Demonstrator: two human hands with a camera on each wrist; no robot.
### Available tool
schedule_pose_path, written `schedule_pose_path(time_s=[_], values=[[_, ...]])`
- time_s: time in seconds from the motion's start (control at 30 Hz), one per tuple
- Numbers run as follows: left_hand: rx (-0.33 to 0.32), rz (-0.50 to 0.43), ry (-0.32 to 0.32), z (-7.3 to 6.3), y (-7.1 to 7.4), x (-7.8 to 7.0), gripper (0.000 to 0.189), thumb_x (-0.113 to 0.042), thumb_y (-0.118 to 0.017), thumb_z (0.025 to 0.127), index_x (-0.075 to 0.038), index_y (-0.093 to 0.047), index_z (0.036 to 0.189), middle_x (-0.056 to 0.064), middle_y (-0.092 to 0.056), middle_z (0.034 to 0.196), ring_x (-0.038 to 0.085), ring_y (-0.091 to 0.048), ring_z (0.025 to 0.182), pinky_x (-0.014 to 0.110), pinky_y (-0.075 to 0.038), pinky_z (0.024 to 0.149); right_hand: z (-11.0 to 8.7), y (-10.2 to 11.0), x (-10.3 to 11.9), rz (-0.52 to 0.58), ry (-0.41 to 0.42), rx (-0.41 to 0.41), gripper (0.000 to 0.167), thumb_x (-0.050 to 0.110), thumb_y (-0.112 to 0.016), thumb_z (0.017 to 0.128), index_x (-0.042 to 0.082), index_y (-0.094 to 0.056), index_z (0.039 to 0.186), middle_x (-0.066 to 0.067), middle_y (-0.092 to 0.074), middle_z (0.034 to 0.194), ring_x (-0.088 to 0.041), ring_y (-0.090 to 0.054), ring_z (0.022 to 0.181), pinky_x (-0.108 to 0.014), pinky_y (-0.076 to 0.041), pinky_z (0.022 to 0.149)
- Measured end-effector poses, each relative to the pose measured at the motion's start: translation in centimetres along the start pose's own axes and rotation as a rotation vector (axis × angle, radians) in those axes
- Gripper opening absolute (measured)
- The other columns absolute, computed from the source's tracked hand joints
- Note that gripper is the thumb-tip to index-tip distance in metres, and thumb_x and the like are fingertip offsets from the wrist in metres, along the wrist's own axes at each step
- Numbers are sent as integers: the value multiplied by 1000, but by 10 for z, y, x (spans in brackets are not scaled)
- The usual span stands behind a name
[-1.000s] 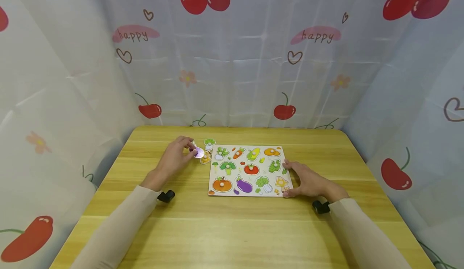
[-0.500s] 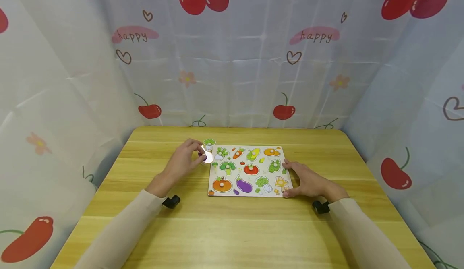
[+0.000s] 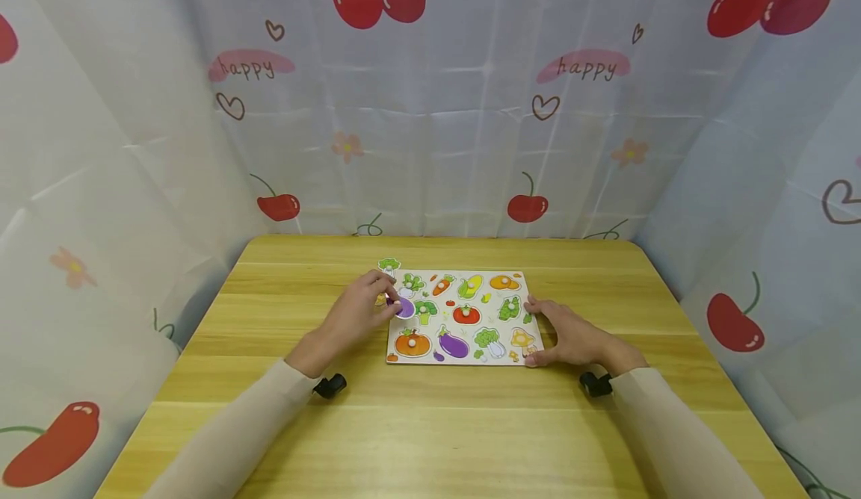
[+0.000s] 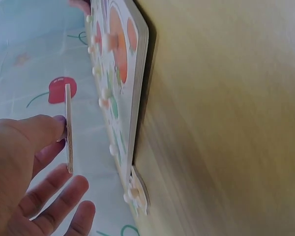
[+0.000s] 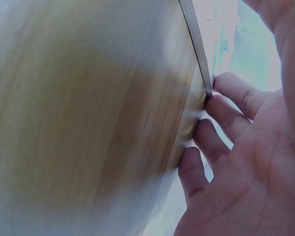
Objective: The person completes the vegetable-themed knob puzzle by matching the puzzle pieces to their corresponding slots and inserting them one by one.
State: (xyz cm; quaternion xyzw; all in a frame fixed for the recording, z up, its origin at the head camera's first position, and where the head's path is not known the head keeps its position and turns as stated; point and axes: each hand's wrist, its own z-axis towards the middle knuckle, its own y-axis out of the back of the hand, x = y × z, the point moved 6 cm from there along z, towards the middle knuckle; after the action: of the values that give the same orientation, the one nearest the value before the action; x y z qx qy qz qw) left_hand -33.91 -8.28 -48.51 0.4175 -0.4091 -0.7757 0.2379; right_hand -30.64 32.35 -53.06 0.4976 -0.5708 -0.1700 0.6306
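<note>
My left hand [image 3: 353,316] pinches a purple eggplant puzzle piece [image 3: 406,308] between thumb and fingers, above the left side of a wooden vegetable puzzle board [image 3: 491,316]. In the left wrist view the eggplant piece [image 4: 69,142] appears edge-on, raised off the board, its other fingers spread loosely below. My right hand [image 3: 572,335] touches the board's right edge, thumb by the near corner and fingers farther up. Its fingertips [image 5: 219,105] lie along that edge in the right wrist view. Several knobbed pieces sit on the board, including a pumpkin [image 3: 412,344] and a tomato [image 3: 466,314].
A leafy green vegetable piece [image 3: 389,264] lies at the board's far left corner. Beside the left edge, a yellow piece [image 3: 380,300] is mostly hidden by my left hand. Cherry-printed curtains [image 3: 430,148] surround the wooden table [image 3: 430,439] at the back and sides.
My left hand has carried the eggplant piece rightward and slightly toward me, from beside the loose pieces to over the board's left side. The right hand and the board stay in place.
</note>
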Motion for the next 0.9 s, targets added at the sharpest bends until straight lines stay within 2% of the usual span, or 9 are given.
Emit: schedule_pose_path(time_s=[0.17, 0.53, 0.73, 0.9], values=[[26, -6, -30, -1, -10, -10, 14, -21, -90, 105, -13, -79, 107, 16, -76, 145, 34, -75, 135, 50, -63, 118, 0, -1, 0, -5, -5, 2, 115, 55, -101, 90, 2, -44, 174, -25, -29, 191, -57, -32, 172, -79, -28, 139], [61, 13, -86, -1, -28, -30, 15, -25, -90, 106, -15, -79, 107, 9, -77, 140, 29, -77, 130, 47, -65, 116, -1, 0, 1, -8, -5, 2, 116, 54, -101, 89, 1, -44, 174, -26, -30, 191, -58, -32, 172, -79, -28, 139], [99, 50, -126, -1, -42, -41, 15, -27, -89, 106, -15, -80, 108, 5, -77, 137, 24, -77, 124, 40, -67, 107, -1, 1, 1, -12, 7, -6, 115, 53, -102, 89, 0, -45, 173, -27, -31, 190, -59, -33, 171, -79, -28, 138], [101, 64, -172, -2, -49, -49, 15, -28, -90, 106, -16, -81, 108, 4, -78, 133, 19, -73, 107, 35, -64, 93, 0, 0, 0, -14, 16, -7, 115, 54, -101, 90, -1, -45, 173, -27, -31, 190, -59, -33, 171, -79, -28, 138]])
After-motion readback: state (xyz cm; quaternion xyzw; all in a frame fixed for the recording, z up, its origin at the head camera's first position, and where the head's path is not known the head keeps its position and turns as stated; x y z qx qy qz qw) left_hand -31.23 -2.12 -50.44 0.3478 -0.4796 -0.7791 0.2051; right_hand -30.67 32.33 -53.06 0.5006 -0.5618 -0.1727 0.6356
